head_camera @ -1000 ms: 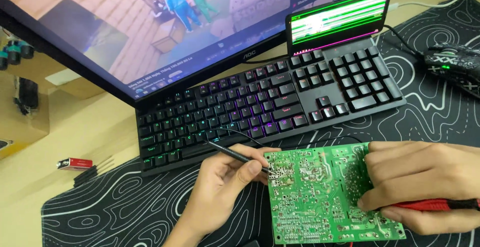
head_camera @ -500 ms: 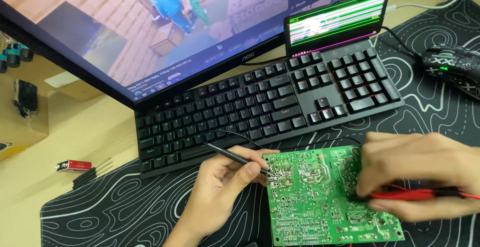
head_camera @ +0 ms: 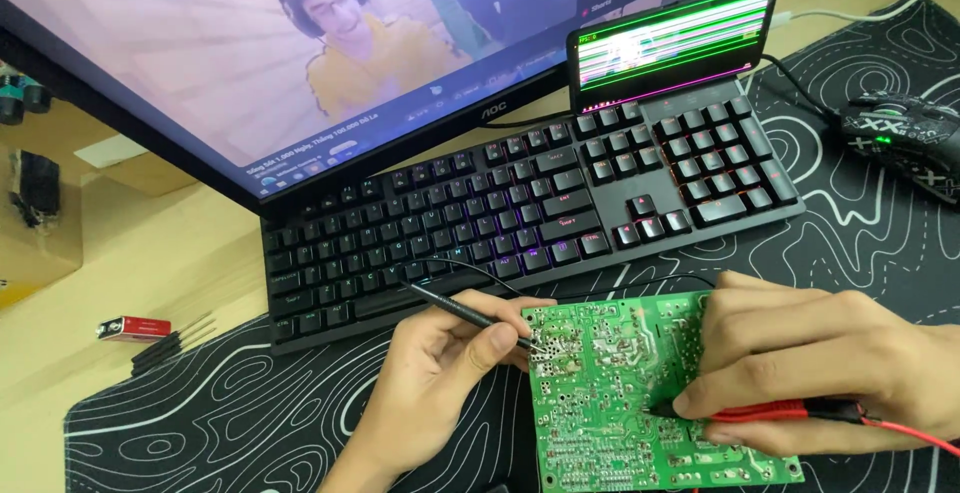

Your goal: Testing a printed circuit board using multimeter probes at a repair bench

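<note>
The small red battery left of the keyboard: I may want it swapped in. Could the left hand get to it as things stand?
Probably yes. The red battery lies in the open on the desk, with nothing between it and the left hand. But that hand holds the black probe, so its fingers are not free.

A wide monitor stands behind the keyboard and shows a video in pale wooden tones. At its right, a small phone screen leans, with green, white and pink lines.
</note>
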